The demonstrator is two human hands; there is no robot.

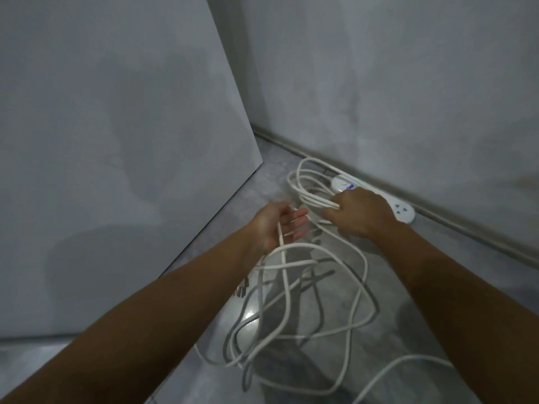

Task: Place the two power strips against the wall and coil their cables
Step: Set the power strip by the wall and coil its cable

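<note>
A white power strip [404, 209] lies on the floor along the base of the right wall, partly hidden behind my right hand. My right hand [360, 212] is closed around a bundle of several white cable loops [306, 182] that stand up beside the strip. My left hand [278, 225] is palm up with fingers spread, and one strand of white cable [281, 243] runs across its palm. Loose cable [354, 301] sprawls in tangled loops over the floor below both hands. A plug with dark prongs [241, 288] shows under my left forearm. Only one power strip is visible.
A large grey panel [116, 141] leans at the left, its lower edge meeting the glossy grey floor [437, 272]. A skirting board [481, 237] runs along the right wall into the corner. Another stretch of cable [402, 365] trails off toward the bottom right.
</note>
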